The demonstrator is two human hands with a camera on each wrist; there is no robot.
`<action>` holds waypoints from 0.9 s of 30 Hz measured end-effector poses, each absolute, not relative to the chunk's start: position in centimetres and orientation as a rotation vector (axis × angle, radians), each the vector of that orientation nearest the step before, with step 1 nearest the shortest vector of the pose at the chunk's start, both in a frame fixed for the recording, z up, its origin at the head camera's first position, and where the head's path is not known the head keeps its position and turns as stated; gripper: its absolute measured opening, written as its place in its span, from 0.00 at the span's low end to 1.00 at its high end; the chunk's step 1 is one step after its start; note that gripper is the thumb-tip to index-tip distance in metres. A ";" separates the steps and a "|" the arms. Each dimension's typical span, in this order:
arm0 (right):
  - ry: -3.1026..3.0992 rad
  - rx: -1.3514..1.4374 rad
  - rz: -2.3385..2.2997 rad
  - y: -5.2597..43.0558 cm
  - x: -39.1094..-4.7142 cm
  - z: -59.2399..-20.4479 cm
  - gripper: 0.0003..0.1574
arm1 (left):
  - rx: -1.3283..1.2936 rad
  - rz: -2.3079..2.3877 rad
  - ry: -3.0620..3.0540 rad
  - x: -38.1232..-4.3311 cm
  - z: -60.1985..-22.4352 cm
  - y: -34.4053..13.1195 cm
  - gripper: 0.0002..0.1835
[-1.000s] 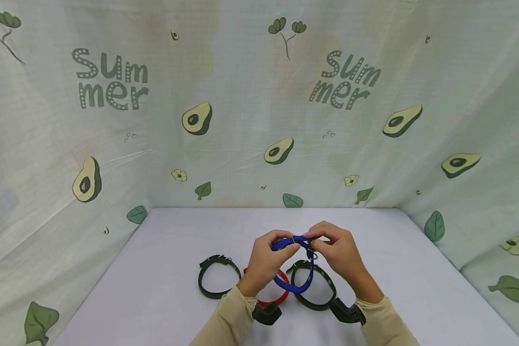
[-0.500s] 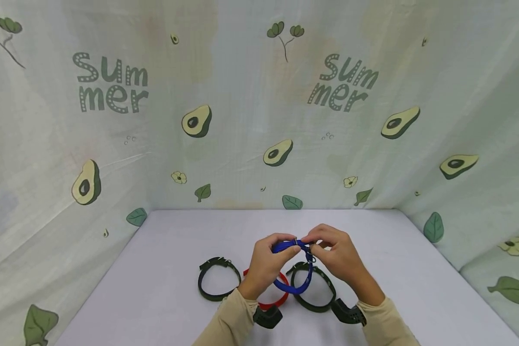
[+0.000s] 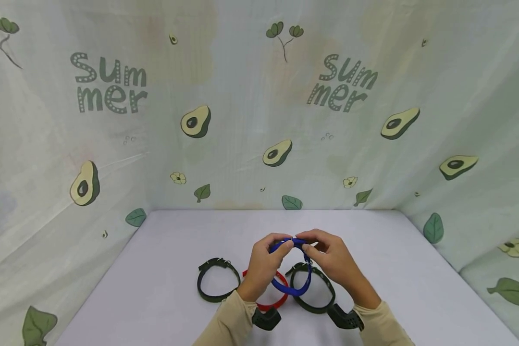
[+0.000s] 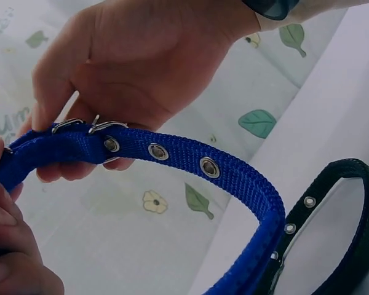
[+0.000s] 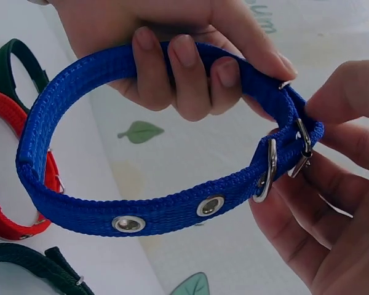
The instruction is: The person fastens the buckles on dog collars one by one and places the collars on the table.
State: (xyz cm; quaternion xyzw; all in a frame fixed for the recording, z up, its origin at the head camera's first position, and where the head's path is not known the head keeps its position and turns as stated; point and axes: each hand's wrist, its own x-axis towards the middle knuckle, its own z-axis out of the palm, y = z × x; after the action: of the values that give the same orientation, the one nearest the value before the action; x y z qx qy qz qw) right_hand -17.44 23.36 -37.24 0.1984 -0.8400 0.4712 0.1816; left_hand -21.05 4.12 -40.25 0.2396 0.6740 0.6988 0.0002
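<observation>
A blue dog collar, closed into a loop, hangs above the table between both hands. My left hand grips its upper left part; in the right wrist view, several of its fingertips curl over the band. Close beside it, my right hand pinches the strap at the metal buckle, next to a D-ring. Metal eyelets line the band. Where the strap end lies in the buckle is partly covered by fingers.
Below the hands lie a dark collar at left, a red collar partly behind my left wrist, and a dark green collar at right. The white table meets a printed cloth at back and sides.
My right hand has shifted left and slightly down along the blue collar, bringing its fingertips nearer the left hand's. The left hand keeps its grip almost in place. The other collars lie still.
</observation>
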 end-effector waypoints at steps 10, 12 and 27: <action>-2.381 0.519 1.399 22.8 -17.6 -37.7 0.17 | 0.815 2.170 2.141 -20.7 -40.5 4.3 0.14; -2.370 0.519 1.421 22.9 -17.6 -37.7 0.14 | 0.839 2.176 2.120 -20.7 -40.4 4.6 0.14; -2.357 0.517 1.491 23.2 -17.4 -37.3 0.10 | 0.912 2.177 2.020 -21.1 -40.1 4.6 0.12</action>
State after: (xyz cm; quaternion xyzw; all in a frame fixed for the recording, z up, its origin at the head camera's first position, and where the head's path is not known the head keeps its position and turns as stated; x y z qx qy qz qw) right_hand -17.40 23.19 -37.30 0.1802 -0.8213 0.5195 0.1519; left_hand -21.07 4.59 -40.14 0.2934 0.6502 0.7006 0.0175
